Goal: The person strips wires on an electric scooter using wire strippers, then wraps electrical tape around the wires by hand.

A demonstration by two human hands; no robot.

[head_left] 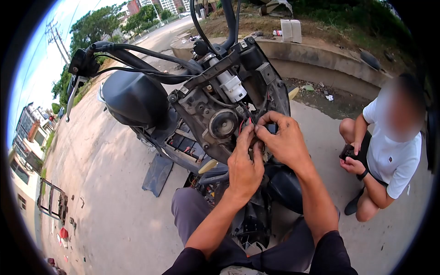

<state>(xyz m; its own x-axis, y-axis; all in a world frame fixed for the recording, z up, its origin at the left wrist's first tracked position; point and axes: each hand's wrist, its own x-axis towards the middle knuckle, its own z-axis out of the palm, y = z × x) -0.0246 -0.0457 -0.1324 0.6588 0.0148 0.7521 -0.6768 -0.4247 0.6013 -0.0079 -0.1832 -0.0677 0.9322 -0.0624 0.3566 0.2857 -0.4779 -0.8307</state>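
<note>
A partly stripped scooter [192,103] stands in front of me, its front panels off and the inner frame bare. My left hand [246,162] is closed in a pinch on thin wires [241,125], one of them red, below the white plastic cylinder [234,89]. Close against it on the right, my right hand [285,141] is also pinched at the same wires; the exact spot between its fingertips is hidden. A round horn [223,123] sits just left of both hands. Beneath them is the black front fender [286,188].
At the right a person [394,146] in a white shirt squats, holding a dark object [348,152]. Behind runs a concrete curb [321,64]. A dark panel [157,175] lies on the ground at left, with a metal frame [52,201] farther off. The handlebar [137,64] extends up left.
</note>
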